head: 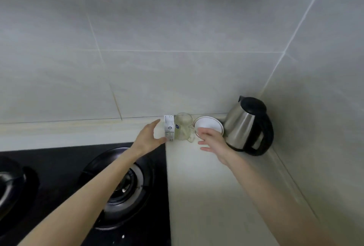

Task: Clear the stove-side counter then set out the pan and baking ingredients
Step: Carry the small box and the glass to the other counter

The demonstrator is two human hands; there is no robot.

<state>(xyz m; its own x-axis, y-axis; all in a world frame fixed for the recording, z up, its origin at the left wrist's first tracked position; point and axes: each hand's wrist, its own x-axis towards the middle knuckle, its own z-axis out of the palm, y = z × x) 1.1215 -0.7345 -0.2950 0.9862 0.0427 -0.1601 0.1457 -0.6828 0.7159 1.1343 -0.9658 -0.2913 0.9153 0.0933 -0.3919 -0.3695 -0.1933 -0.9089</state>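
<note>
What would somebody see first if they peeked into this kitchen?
Two bare arms stretch toward the back wall. The left hand opens beside a small white carton, and the right hand spreads in front of a white bowl. A shiny steel kettle with a black lid and handle stands in the right corner. A black gas burner sits under the left arm.

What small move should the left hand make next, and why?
Probably close the left hand round the small carton and lift it away. The hand is open, thumb near the carton's base and fingers near its top, not yet gripping. The carton stands upright beside the glass cup on the counter that must be cleared.
</note>
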